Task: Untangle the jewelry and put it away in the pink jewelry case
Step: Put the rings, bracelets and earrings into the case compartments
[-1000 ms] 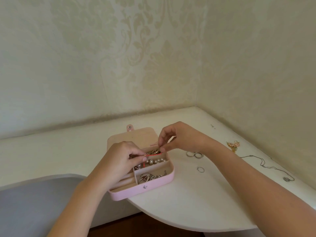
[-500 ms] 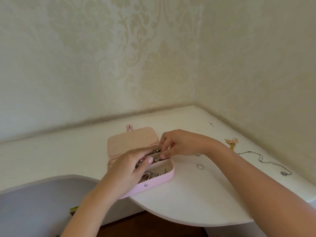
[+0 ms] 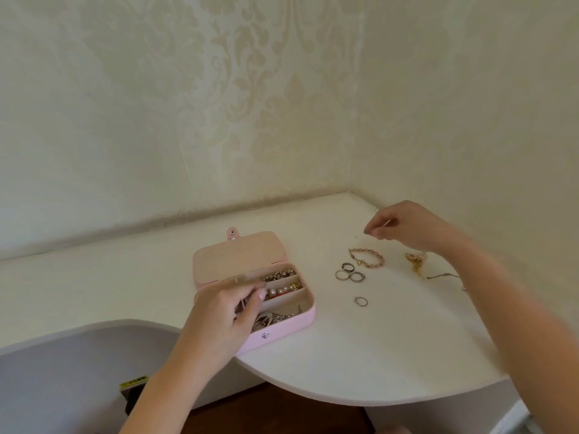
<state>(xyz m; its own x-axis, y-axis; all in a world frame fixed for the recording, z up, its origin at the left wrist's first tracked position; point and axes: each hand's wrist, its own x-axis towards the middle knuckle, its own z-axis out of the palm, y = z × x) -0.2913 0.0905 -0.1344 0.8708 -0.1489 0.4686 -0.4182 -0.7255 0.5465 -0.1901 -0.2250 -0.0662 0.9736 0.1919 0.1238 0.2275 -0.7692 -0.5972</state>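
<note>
White desk, open pink jewelry case

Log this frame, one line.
pink jewelry case: open; left hand: in case; right hand: near bracelet, grasp unclear; rings: on table

We log the left hand low and near centre, back of the hand up, fingers curled under, thumb tip close to the forefinger; whether it pinches anything we cannot tell. The right hand sits farther out and to the right, well apart from the left, wrist bent down, fingers drooping loosely, thumb and forefinger tips close together, blurred, so any grip is unclear to us. Both arms bare: left forearm rises from the lower edge, right forearm enters from the lower right, stretched long
</note>
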